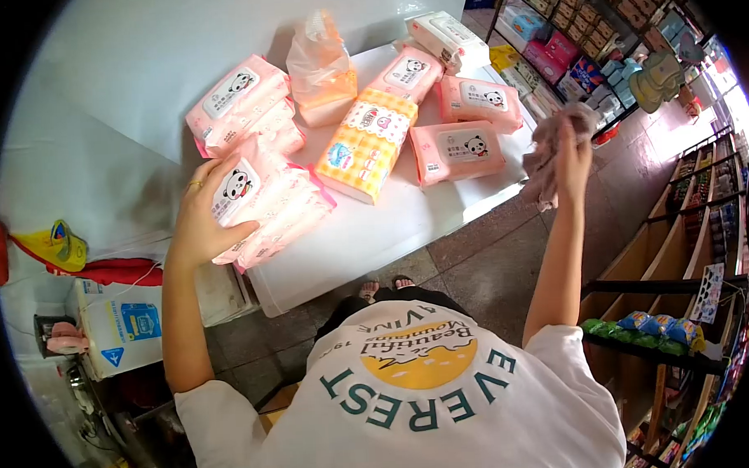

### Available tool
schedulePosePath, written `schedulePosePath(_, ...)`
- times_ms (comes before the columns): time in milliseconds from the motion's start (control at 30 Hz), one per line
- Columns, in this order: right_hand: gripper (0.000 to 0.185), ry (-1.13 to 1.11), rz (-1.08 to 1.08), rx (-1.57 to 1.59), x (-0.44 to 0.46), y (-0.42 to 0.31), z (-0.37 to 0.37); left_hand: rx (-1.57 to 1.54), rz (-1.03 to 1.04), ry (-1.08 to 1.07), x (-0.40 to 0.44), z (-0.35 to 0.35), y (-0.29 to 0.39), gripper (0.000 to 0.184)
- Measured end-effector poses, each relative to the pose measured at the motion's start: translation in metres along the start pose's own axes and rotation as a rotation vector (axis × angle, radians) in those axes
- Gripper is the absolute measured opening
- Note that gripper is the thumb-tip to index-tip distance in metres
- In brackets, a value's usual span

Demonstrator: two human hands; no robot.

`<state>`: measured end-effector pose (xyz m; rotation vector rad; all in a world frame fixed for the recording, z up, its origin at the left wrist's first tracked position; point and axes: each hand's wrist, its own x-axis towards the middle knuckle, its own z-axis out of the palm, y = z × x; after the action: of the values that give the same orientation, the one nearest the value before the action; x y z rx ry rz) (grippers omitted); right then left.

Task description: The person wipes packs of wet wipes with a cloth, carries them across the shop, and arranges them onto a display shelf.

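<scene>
My left hand (202, 217) grips the near end of a pink pack of wet wipes (245, 186) with a panda label, on top of a stack at the left of the white table. Its thumb and fingers are spread around the pack. In my right hand (573, 165) is a crumpled greyish-pink cloth (545, 154), held out past the table's right edge. Behind the left stack lies another stack of panda packs (222, 115). A yellow-checked tissue pack (363, 148) lies mid-table, with more pink wipes packs (458, 153) to its right.
A plastic bag with an orange pack (323, 71) stands near the wall, and a white pack (448, 40) sits at the far corner of the table (289, 282). Wooden shelves (639, 249) with goods run along the right. A white carton (118, 325) is at lower left.
</scene>
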<state>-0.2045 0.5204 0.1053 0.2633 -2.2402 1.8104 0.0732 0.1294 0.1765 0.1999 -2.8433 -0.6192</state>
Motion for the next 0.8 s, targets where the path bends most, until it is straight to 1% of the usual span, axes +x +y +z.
schedulePosePath(33,0.045,-0.129,0.036,-0.052,-0.004,-0.003,0.007,-0.004,-0.001,-0.003,0.0,0.001,0.0,0.078)
schedulePosePath(67,0.049,-0.348,0.066,-0.019,-0.008,-0.003,0.018,-0.018,0.056,0.058,-0.001,0.001,0.0,0.076)
schedulePosePath(100,0.056,-0.511,-0.089,-0.191,-0.009,0.005,0.032,-0.031,0.114,0.117,-0.001,0.001,0.001,0.074)
schedulePosePath(133,0.066,-0.648,-0.27,-0.335,-0.011,0.012,0.045,-0.032,0.117,0.113,-0.001,0.0,0.006,0.074)
schedulePosePath(167,0.079,-0.712,-0.643,-0.687,-0.01,0.02,0.058,0.031,0.113,0.222,-0.003,-0.002,0.014,0.069)
schedulePosePath(200,0.079,-0.714,-0.64,-0.687,-0.011,0.017,0.067,0.094,0.108,0.33,-0.004,-0.004,0.022,0.064)
schedulePosePath(233,0.091,-0.803,-0.643,-0.833,-0.013,0.014,0.076,0.096,0.104,0.329,-0.002,-0.006,0.03,0.064)
schedulePosePath(267,0.103,-0.894,-0.65,-0.975,-0.013,0.012,0.083,0.099,0.165,0.392,-0.001,-0.008,0.039,0.059)
schedulePosePath(300,0.103,-0.903,-0.657,-0.966,-0.012,0.015,0.088,0.105,0.225,0.455,-0.001,-0.006,0.048,0.053)
schedulePosePath(333,0.104,-0.91,-0.649,-0.976,-0.01,0.021,0.091,0.111,0.23,0.484,-0.001,-0.002,0.057,0.046)
schedulePosePath(367,0.105,-0.916,-0.649,-0.981,-0.006,0.027,0.095,0.076,0.283,0.506,0.003,0.004,0.062,0.042)
schedulePosePath(400,0.101,-0.886,-0.719,-0.941,-0.005,0.035,0.095,0.086,0.378,0.517,0.005,0.006,0.07,0.041)
schedulePosePath(433,0.093,-0.914,-0.659,-0.892,-0.007,0.031,0.093,0.02,0.36,0.541,0.004,0.014,0.075,0.039)
schedulePosePath(467,0.091,-0.891,-0.699,-0.831,-0.007,0.034,0.092,-0.024,0.389,0.573,0.004,0.025,0.072,0.037)
schedulePosePath(500,0.089,-0.87,-0.741,-0.777,-0.006,0.036,0.09,-0.239,0.288,0.542,0.0,0.038,0.08,0.036)
schedulePosePath(567,0.087,-0.874,-0.746,-0.695,-0.004,0.034,0.082,-0.257,0.349,0.435,0.001,0.066,0.082,0.037)
schedulePosePath(600,0.084,-0.872,-0.677,-0.607,-0.005,0.025,0.076,-0.474,0.237,0.297,-0.001,0.093,0.083,0.042)
schedulePosePath(633,0.084,-0.899,-0.583,-0.6,-0.006,0.007,0.069,-0.692,0.127,0.162,-0.002,0.123,0.083,0.047)
schedulePosePath(700,0.088,-0.945,-0.34,-0.176,-0.003,0.006,0.057,-0.868,-0.063,-0.076,0.0,0.169,0.088,0.073)
schedulePosePath(767,0.094,-1.048,-0.081,0.201,-0.029,-0.04,0.045,-1.215,-0.272,-0.181,0.012,0.2,0.118,0.08)
schedulePosePath(800,0.099,-1.1,-0.044,0.215,-0.037,-0.042,0.042,-1.333,-0.171,-0.108,0.018,0.203,0.131,0.081)
